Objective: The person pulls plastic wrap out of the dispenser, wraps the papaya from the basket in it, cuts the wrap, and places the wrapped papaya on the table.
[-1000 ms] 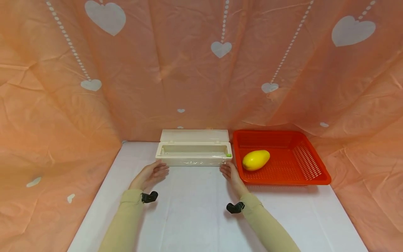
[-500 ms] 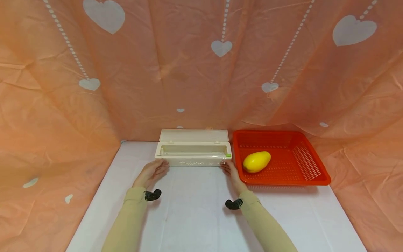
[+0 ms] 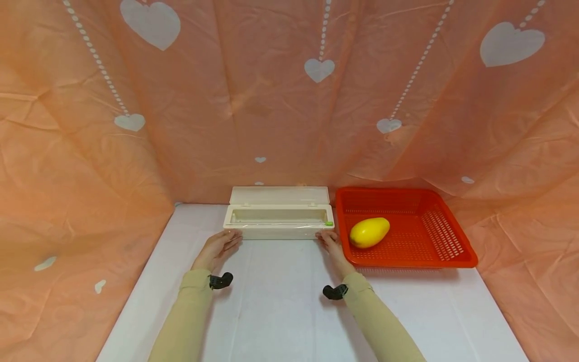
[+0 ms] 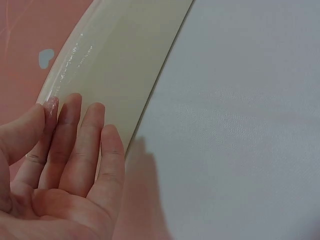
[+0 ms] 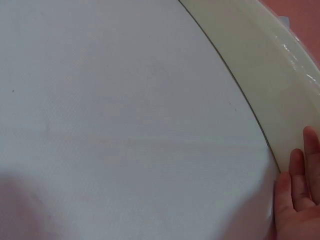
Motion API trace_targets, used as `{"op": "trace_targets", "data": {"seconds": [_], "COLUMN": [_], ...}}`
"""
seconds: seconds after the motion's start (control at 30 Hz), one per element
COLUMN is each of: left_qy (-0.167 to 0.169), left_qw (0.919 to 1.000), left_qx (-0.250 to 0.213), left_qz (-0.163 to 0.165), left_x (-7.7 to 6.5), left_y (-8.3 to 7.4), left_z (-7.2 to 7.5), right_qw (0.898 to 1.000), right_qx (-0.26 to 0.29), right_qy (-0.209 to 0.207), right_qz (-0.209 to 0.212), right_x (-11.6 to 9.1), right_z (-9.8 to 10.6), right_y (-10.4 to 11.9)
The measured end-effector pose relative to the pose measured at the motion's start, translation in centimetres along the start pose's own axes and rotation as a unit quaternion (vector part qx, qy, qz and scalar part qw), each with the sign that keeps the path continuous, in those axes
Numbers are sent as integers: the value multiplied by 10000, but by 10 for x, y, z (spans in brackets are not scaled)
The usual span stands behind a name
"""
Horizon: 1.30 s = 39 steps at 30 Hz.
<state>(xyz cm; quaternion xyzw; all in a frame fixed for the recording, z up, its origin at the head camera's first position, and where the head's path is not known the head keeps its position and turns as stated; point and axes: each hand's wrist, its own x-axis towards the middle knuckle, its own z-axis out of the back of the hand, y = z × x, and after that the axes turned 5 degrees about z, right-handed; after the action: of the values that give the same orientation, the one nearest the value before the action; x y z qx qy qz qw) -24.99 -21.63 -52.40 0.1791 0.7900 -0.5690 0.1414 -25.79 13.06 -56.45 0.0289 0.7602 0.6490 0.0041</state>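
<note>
An off-white cling film dispenser box (image 3: pixel 279 234) with its lid raised stands at the back of the table. A green slide cutter (image 3: pixel 329 223) sits at the right end of its front rail. Clear cling film (image 4: pixel 75 57) hangs over the front edge, glinting. My left hand (image 3: pixel 218 249) pinches the film's left end between thumb and index finger, the other fingers extended along the box front. At the right front corner my right hand (image 3: pixel 333 251) pinches the film's other end; in the right wrist view its fingers (image 5: pixel 298 182) lie against the box front and the thumb is out of frame.
Right beside the box stands a red plastic basket (image 3: pixel 407 262) with a yellow papaya-like fruit (image 3: pixel 369 233) in it. A white cloth (image 3: pixel 276 301) covers the table. Behind hangs a peach curtain (image 3: pixel 271 110) with white hearts.
Both hands have closed in slightly on the film's ends, thumbs meeting fingers. The film's glints on the box front have lessened. Box, basket and fruit stay in place.
</note>
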Motion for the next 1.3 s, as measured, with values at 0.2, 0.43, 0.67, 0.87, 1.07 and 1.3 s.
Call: {"op": "trace_targets", "data": {"seconds": [0.2,0.43,0.67,0.87,1.07,1.3], "left_qy": [16,-178,-237,10,104,17], "left_qw": [9997,9992,9993,9983,9985,9996], "left_qx": [-226,-293,-144,-558,-481,94], "left_qz": [-88,-187,-238,-138,-235,-284], "left_x": [-5,-5,-5,-7,-12,-8], "left_y": [-2,-3,-2,-1,-6,-17], "left_z": [1,5,8,11,10,7], "right_qw": [9999,9996,9997,9987,9977,9924], "right_qx": [-61,265,116,100,447,972], "right_qy": [101,133,-121,-184,-175,-354], "right_qz": [40,-12,-170,-459,-489,-673], "right_x": [2,-3,-2,-3,-3,-2], "right_z": [-1,-8,-10,-12,-13,-18], "right_y": [0,4,0,5,9,15]}}
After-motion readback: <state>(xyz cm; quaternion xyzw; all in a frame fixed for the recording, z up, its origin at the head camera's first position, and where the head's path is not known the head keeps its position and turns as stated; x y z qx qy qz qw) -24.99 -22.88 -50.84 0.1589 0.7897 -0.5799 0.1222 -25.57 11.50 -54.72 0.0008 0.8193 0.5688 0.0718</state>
